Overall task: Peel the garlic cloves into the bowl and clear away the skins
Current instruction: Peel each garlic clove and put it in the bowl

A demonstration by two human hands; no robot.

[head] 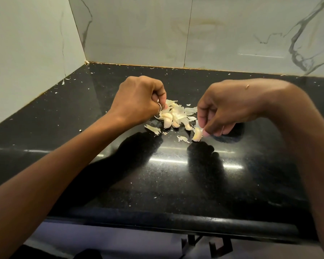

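On the counter [157, 184], your garlic pile [173, 116] lies between your hands. Your left hand [138, 101] is at its left edge, perhaps touching. Your right hand [224, 109] pinches one clove [197, 135] just front-right of it.

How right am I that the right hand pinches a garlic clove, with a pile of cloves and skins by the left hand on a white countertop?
Nearly: the countertop is black, not white, as the head view shows. The right hand does pinch a garlic clove, and the pile of cloves and skins lies by the left hand.
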